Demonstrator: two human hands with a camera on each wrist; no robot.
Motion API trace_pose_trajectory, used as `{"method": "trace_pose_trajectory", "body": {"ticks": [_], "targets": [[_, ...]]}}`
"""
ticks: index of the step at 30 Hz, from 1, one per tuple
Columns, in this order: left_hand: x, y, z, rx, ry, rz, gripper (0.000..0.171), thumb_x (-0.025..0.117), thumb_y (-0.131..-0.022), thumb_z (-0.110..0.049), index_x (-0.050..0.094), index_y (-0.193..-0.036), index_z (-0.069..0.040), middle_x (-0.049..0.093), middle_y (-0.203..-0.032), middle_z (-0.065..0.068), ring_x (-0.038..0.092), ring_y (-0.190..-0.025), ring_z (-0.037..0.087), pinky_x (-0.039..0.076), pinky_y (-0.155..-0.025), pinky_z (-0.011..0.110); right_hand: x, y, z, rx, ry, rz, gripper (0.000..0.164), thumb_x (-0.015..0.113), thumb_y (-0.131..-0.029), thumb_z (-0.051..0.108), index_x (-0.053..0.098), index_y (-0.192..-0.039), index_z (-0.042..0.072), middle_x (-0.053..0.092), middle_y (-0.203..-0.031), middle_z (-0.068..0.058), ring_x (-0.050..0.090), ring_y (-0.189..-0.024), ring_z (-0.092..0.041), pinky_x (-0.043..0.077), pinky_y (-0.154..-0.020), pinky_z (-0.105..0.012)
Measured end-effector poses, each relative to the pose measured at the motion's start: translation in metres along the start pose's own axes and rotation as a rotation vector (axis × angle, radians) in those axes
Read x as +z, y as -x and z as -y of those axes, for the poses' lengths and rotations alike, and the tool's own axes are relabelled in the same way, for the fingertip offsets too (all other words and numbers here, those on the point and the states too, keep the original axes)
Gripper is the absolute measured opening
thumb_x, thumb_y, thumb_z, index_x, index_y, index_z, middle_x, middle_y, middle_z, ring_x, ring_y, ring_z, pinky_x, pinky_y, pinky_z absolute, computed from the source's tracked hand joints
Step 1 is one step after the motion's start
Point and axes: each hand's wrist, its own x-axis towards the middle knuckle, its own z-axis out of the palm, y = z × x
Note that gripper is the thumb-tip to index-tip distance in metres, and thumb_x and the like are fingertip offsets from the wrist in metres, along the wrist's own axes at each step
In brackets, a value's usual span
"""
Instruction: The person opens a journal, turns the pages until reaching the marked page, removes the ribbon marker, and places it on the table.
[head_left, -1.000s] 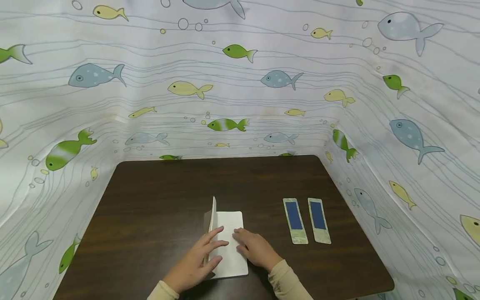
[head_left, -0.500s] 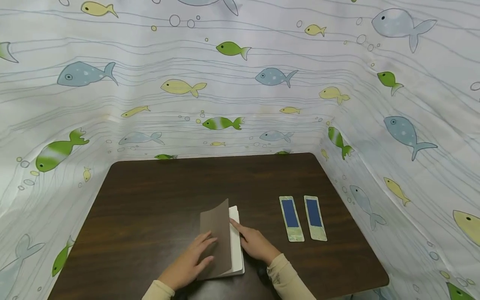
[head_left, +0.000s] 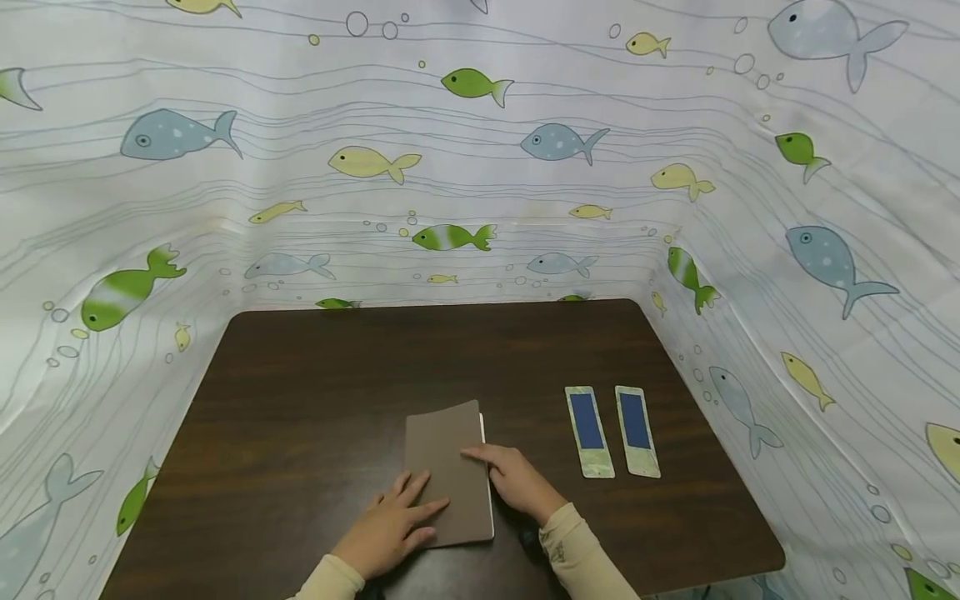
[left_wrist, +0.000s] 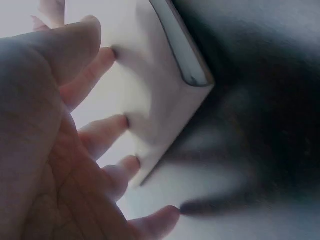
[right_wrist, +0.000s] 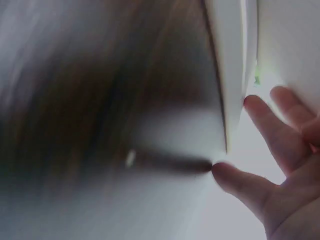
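Observation:
A notebook [head_left: 446, 458] with a plain brown cover lies near the table's front, white page edges showing along its right side. My left hand [head_left: 386, 529] rests spread over its lower left part. In the left wrist view several left fingertips [left_wrist: 122, 121] touch the cover, and the outermost one is on the table beside it. At the right edge my right hand [head_left: 521, 482] lays its extended index finger on the cover. From the right wrist view, the right thumb [right_wrist: 227, 175] meets the table beside the page edges. Neither hand's fingers are curled round the notebook.
Two narrow cards [head_left: 589, 432] with blue panels and pale green patterned borders lie side by side, right of the notebook. The dark wooden table [head_left: 315, 375] has rounded corners. A white fish-printed curtain [head_left: 465, 183] surrounds its back and sides.
The notebook stood open on a white page; its brown cover has swung over to the right and now lies down. My right index finger has moved from the pages onto the cover.

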Motion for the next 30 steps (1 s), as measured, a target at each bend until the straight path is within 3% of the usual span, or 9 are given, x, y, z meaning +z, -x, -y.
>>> {"method": "trace_pose_trajectory", "body": {"ticks": [7,13,18,22,27,30], "targets": [[0.001,0.007,0.003,-0.03,-0.01,-0.006,0.048,0.06,-0.092,-0.044,0.056,-0.137,-0.027,0.035,-0.154,0.008,0.032,-0.14,0.039,0.037,-0.09,0.074,-0.003,0.006,0.002,0.096,0.025,0.032,0.046,0.04,-0.097,0.007,0.055,-0.138,0.022,0.057,-0.136,-0.001,0.052,-0.128,-0.022,0.043,-0.104,-0.043],[0.003,0.007,0.005,-0.139,-0.086,-0.049,0.06,0.067,-0.085,-0.048,0.052,-0.139,-0.029,0.036,-0.154,0.007,0.037,-0.137,0.041,0.035,-0.093,0.072,-0.006,0.017,-0.001,0.114,0.054,0.02,0.039,0.045,-0.102,0.025,0.052,-0.141,0.023,0.051,-0.143,-0.007,0.048,-0.132,-0.026,0.041,-0.104,-0.047],[0.006,0.007,0.004,-0.174,-0.115,-0.048,0.067,0.069,-0.08,-0.053,0.051,-0.14,-0.029,0.035,-0.155,0.007,0.039,-0.136,0.041,0.036,-0.094,0.07,-0.004,0.024,-0.006,0.115,0.221,0.08,0.054,0.058,-0.095,0.043,0.045,-0.145,0.028,0.028,-0.157,-0.009,0.048,-0.131,-0.028,0.048,-0.098,-0.042],[0.004,0.008,0.001,-0.17,-0.137,-0.046,0.069,0.069,-0.079,-0.054,0.051,-0.14,-0.027,0.037,-0.154,0.007,0.041,-0.135,0.041,0.038,-0.092,0.07,0.001,0.026,-0.008,0.113,0.32,0.122,0.06,0.062,-0.092,0.043,0.042,-0.147,0.026,0.014,-0.162,-0.003,0.044,-0.135,-0.025,0.049,-0.097,-0.039],[0.004,0.009,0.002,-0.149,-0.151,-0.066,0.07,0.07,-0.079,-0.054,0.052,-0.14,-0.023,0.039,-0.152,0.009,0.043,-0.133,0.041,0.04,-0.091,0.068,0.004,0.024,-0.006,0.082,0.402,0.131,0.06,0.062,-0.092,0.04,0.043,-0.146,0.021,0.025,-0.159,-0.001,0.032,-0.143,-0.023,0.042,-0.104,-0.045],[0.002,0.011,0.004,-0.144,-0.128,-0.058,0.069,0.07,-0.08,-0.052,0.052,-0.139,-0.022,0.038,-0.153,0.009,0.044,-0.131,0.043,0.041,-0.089,0.069,0.003,0.022,-0.001,0.07,0.435,0.128,0.06,0.063,-0.091,0.039,0.046,-0.144,0.019,0.029,-0.158,-0.002,0.034,-0.142,-0.024,0.042,-0.104,-0.046]]}}
